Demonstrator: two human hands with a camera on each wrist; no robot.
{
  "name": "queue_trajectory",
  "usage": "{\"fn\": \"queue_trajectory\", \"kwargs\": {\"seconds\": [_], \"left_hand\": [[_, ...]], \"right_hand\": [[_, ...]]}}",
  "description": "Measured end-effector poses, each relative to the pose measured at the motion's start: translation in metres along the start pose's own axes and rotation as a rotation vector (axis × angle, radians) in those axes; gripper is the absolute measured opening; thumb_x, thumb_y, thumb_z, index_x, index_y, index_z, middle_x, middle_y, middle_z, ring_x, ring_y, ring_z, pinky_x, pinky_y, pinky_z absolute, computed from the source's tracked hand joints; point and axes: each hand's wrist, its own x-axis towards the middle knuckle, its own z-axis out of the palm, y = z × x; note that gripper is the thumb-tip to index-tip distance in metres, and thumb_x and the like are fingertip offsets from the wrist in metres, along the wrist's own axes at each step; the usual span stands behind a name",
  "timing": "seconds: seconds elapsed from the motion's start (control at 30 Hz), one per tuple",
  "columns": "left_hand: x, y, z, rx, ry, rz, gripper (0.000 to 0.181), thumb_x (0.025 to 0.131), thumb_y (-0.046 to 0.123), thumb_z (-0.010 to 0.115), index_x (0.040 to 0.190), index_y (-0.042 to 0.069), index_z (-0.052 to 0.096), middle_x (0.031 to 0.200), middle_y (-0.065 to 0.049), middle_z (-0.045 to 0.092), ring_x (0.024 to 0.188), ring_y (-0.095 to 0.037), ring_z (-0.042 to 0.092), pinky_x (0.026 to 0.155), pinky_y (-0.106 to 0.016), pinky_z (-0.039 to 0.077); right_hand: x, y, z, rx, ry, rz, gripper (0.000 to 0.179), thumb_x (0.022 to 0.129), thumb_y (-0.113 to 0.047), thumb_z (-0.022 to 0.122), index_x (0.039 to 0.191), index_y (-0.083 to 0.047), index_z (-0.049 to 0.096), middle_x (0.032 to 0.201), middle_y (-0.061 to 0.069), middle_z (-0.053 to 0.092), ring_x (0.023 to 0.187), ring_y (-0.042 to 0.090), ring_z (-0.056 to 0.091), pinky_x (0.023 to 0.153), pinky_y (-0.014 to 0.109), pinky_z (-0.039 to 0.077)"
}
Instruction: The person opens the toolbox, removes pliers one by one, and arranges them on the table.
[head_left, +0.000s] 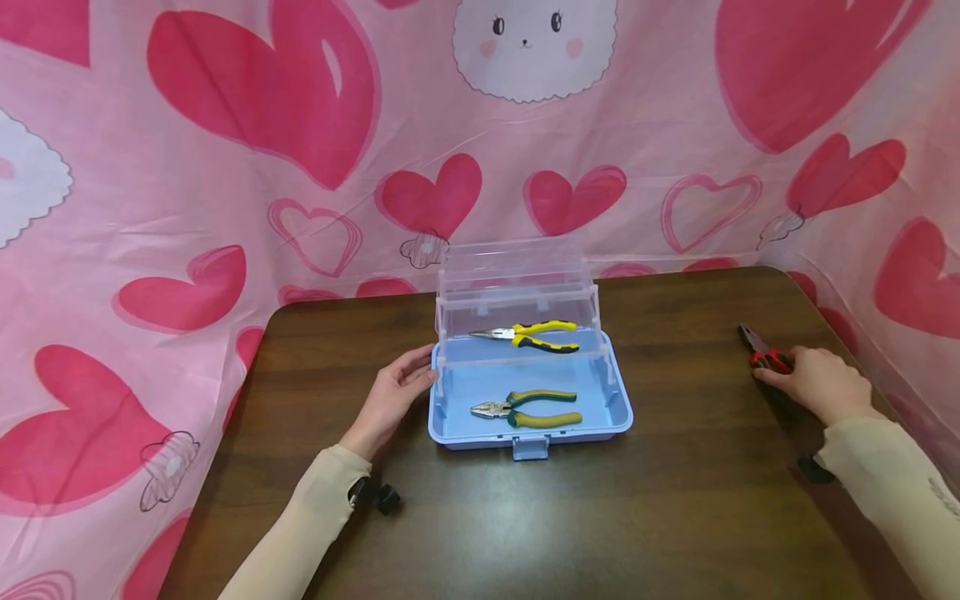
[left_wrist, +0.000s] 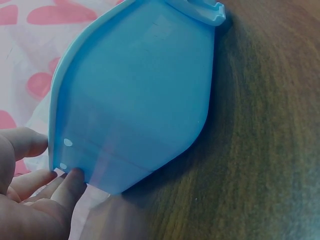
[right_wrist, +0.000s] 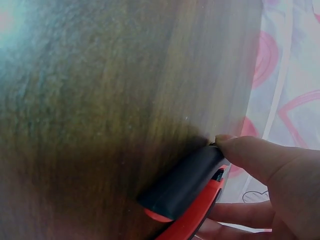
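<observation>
A light-blue toolbox (head_left: 528, 437) with a raised clear lid (head_left: 517, 262) stands on the table. My left hand (head_left: 393, 392) touches its left side, thumb and fingertips at the rim in the left wrist view. Inside the box lie green-and-yellow combination pliers (head_left: 543, 419), their metal nose to the left. Yellow-and-black long-nose pliers (head_left: 551, 343) show through the clear plastic behind them. Far to the right, my right hand (head_left: 828, 383) holds red-and-black pliers (head_left: 761, 358) by the handles, thumb on one black grip in the right wrist view. Their nose points away and left.
The dark wooden table (head_left: 660, 517) has rounded back corners. A pink cloth with hearts (head_left: 577, 133) hangs behind it and along both sides. The toolbox's latch (head_left: 530, 449) sticks out at its front. A black wrist device (head_left: 362, 492) sits at my left sleeve.
</observation>
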Motion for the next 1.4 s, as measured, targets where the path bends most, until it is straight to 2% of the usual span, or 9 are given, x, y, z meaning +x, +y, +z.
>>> {"fn": "queue_trajectory", "kwargs": {"seconds": [0.27, 0.5, 0.73, 0.97, 1.23, 1.4], "left_hand": [[0.0, -0.001, 0.0, -0.002, -0.001, 0.001, 0.056, 0.103, 0.021, 0.068, 0.154, 0.009, 0.049, 0.155, -0.015, 0.052, 0.14, -0.03, 0.055, 0.11, -0.037, 0.048], [-0.001, -0.001, 0.0, -0.004, -0.002, -0.009, 0.056, 0.103, 0.022, 0.068, 0.155, 0.01, 0.048, 0.156, -0.014, 0.051, 0.14, -0.03, 0.054, 0.111, -0.038, 0.047], [-0.001, 0.0, 0.0, -0.008, -0.001, -0.009, 0.056, 0.103, 0.021, 0.068, 0.155, 0.009, 0.048, 0.156, -0.014, 0.051, 0.14, -0.03, 0.055, 0.111, -0.039, 0.047], [-0.001, 0.0, 0.0, -0.011, -0.006, -0.004, 0.056, 0.103, 0.021, 0.068, 0.155, 0.009, 0.048, 0.156, -0.014, 0.051, 0.14, -0.03, 0.055, 0.111, -0.038, 0.047], [-0.002, 0.001, 0.0, -0.007, -0.004, -0.007, 0.056, 0.103, 0.021, 0.067, 0.154, 0.01, 0.048, 0.156, -0.014, 0.051, 0.14, -0.03, 0.054, 0.111, -0.039, 0.047], [-0.001, 0.001, 0.0, -0.005, -0.001, -0.007, 0.055, 0.103, 0.021, 0.067, 0.154, 0.009, 0.049, 0.155, -0.014, 0.052, 0.14, -0.03, 0.055, 0.111, -0.039, 0.047]], "right_hand": [[-0.001, 0.0, 0.001, 0.002, 0.022, -0.026, 0.072, 0.094, -0.051, 0.07, 0.118, 0.016, 0.055, 0.089, 0.032, 0.059, 0.071, 0.04, 0.053, 0.054, 0.051, 0.047], [-0.004, -0.013, -0.002, -0.011, 0.091, -0.071, 0.062, 0.096, -0.043, 0.069, 0.121, 0.013, 0.058, 0.103, 0.037, 0.058, 0.087, 0.054, 0.058, 0.062, 0.068, 0.048], [-0.01, -0.046, -0.006, -0.03, 0.156, -0.153, 0.053, 0.098, -0.039, 0.069, 0.119, 0.008, 0.061, 0.102, 0.035, 0.058, 0.084, 0.054, 0.06, 0.061, 0.069, 0.05], [-0.017, -0.083, -0.01, -0.041, 0.223, -0.249, 0.055, 0.097, -0.037, 0.069, 0.123, 0.011, 0.062, 0.115, 0.037, 0.06, 0.097, 0.059, 0.061, 0.07, 0.074, 0.052], [-0.024, -0.127, -0.012, -0.01, 0.304, -0.359, 0.051, 0.097, -0.034, 0.072, 0.126, 0.009, 0.064, 0.121, 0.034, 0.063, 0.103, 0.053, 0.064, 0.077, 0.073, 0.053], [-0.029, -0.155, -0.012, 0.014, 0.329, -0.425, 0.047, 0.097, -0.03, 0.074, 0.126, 0.006, 0.066, 0.121, 0.03, 0.065, 0.1, 0.049, 0.068, 0.078, 0.069, 0.056]]}}
